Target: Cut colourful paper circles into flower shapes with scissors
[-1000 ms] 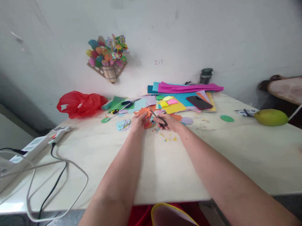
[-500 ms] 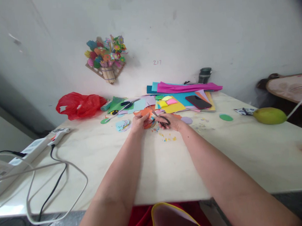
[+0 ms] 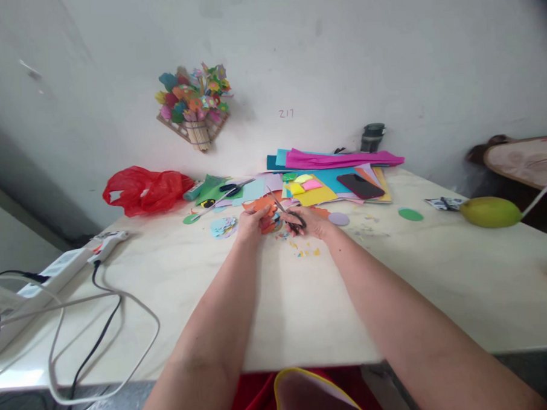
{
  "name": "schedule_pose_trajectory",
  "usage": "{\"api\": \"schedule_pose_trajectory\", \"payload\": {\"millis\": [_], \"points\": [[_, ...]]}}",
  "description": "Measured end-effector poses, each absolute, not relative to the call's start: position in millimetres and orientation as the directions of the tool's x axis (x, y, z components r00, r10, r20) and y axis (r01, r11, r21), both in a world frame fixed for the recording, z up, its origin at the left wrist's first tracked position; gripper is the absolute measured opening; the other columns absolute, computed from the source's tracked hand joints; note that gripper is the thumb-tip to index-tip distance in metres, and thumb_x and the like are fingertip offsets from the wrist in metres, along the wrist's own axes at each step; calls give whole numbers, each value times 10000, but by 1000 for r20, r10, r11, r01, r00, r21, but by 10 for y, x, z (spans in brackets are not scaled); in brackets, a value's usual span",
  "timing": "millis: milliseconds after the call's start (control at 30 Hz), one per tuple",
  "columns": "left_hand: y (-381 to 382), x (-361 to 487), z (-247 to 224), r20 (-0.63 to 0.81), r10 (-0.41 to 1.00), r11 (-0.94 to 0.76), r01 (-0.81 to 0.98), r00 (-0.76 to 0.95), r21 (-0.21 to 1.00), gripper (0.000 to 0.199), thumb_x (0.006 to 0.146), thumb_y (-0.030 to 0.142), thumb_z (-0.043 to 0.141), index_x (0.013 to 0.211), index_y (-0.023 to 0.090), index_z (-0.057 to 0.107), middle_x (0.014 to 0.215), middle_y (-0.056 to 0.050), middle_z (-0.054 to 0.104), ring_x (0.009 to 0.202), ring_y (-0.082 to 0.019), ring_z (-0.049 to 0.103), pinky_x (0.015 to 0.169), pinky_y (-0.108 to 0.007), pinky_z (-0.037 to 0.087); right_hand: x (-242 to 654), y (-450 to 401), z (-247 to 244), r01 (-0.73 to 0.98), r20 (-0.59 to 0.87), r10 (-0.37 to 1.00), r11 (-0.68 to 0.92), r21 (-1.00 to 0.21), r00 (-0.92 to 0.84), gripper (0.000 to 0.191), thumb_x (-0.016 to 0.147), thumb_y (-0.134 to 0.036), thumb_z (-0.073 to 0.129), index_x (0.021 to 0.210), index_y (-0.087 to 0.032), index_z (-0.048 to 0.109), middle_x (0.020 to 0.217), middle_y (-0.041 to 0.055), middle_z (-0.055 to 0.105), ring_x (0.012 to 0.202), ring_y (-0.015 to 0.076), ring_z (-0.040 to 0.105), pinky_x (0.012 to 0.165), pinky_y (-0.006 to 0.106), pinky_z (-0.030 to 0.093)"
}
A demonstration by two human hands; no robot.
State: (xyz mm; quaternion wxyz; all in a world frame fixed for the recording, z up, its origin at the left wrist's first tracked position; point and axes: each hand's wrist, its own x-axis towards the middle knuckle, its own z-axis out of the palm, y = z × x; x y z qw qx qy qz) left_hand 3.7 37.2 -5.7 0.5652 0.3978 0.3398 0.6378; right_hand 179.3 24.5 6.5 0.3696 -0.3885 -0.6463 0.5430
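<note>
My left hand (image 3: 251, 223) pinches a piece of orange paper (image 3: 265, 206) with a scalloped edge. Closed around the dark handles of a pair of scissors (image 3: 294, 218) is my right hand (image 3: 313, 221). The blades point up and left, close beside the orange paper; whether they touch it I cannot tell. Small paper scraps (image 3: 306, 250) lie on the table below my hands. To the left of my left hand sits a pile of light blue cut paper (image 3: 223, 227), and a lilac paper circle (image 3: 338, 218) lies right of my right hand.
Coloured sheets (image 3: 318, 196) and a phone (image 3: 361, 186) lie behind my hands. A second pair of scissors (image 3: 230, 189) rests at the back left, near a red plastic bag (image 3: 146, 191). Cables and a power strip (image 3: 59, 272) occupy the left side; a green mango-like fruit (image 3: 490, 212) is at right.
The scissors in my right hand have turned slightly beside the orange paper. Both hands keep their hold, and the whole view has shifted a little.
</note>
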Motion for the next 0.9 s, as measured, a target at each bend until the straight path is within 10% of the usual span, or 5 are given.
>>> {"api": "schedule_pose_trajectory", "payload": {"millis": [900], "points": [[366,44,-56,114,993,-111,-498,-25,860,274,506,177,875,719,132,709,756,-45,734,655,-160,677,659,-289,560,1780,217,92,144,35,919,99,-985,-392,287,829,-364,728,717,-168,550,528,-30,607,364,63,508,307,164,260]]}}
